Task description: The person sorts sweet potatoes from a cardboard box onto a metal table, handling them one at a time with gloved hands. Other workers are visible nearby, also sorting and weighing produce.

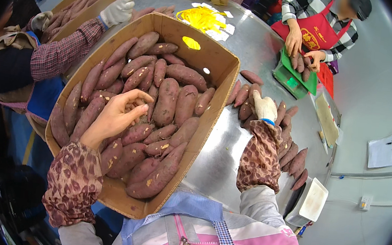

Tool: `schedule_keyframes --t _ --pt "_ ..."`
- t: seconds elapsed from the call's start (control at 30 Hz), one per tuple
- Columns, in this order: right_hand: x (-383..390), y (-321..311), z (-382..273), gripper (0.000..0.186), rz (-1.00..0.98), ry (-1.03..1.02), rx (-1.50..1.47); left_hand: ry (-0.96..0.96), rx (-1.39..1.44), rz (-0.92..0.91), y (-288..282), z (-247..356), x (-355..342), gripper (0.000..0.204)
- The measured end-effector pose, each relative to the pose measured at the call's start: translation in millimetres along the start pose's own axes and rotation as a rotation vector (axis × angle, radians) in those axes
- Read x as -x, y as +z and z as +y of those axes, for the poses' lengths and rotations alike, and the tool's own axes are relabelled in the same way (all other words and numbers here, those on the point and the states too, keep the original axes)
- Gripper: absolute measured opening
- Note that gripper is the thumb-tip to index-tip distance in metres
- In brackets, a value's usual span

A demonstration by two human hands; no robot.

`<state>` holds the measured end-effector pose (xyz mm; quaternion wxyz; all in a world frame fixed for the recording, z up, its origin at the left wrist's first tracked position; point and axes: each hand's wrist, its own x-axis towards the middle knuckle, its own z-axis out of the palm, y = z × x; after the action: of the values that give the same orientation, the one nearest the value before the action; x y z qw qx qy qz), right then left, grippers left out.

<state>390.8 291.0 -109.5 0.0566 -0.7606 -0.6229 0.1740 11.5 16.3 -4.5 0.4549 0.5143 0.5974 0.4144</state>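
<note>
My bare left hand [122, 115] hovers over a cardboard box [221, 111] of reddish-purple sweet potatoes [166, 102]. Its fingers are loosely curled, thumb apart, with nothing in them. On the metal table to the right of the box, my right hand [264, 106], in a pale knitted glove, has its fingers bent round a sweet potato [255, 87] at the end of a row. Its fingertips are partly hidden. More loose sweet potatoes [286, 132] lie beside and beyond that hand, some with pale scraped spots.
Across the metal table [212, 172], a person in a red apron [318, 30] holds sweet potatoes over a green scale [291, 77]. Yellow straps [202, 19] with white tags lie at the back. At left, a gloved co-worker's hand [118, 10] is near another box. A white bin [310, 201] stands right.
</note>
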Motion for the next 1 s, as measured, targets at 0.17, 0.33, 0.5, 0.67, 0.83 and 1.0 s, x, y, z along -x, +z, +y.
schedule_keyframes --t 0.17,0.33,0.5,0.67,0.83,1.0 --pt "26.3 -32.6 -16.2 0.069 0.051 -0.115 0.042 0.051 0.085 0.075 -1.0 -3.9 -6.7 0.024" --pt "84.9 -82.3 -97.4 0.044 0.083 -0.658 -0.344 0.082 0.235 0.307 -1.7 -8.5 -14.2 0.024" --pt "136.2 -52.8 -222.8 0.052 -0.167 -1.029 0.193 0.164 0.305 0.417 -6.2 -12.3 -16.5 0.019" --pt "138.7 38.7 -273.6 0.055 -0.257 -0.988 0.454 0.163 0.268 0.456 -9.1 -16.3 -15.3 0.017" --pt "118.4 96.3 -271.4 0.057 -0.272 -1.000 0.395 0.203 0.152 0.485 -13.4 -18.3 -18.9 0.015" --pt "101.8 120.6 -274.4 0.058 -0.270 -1.059 0.389 0.304 0.086 0.504 -11.8 -19.9 -23.7 0.014"
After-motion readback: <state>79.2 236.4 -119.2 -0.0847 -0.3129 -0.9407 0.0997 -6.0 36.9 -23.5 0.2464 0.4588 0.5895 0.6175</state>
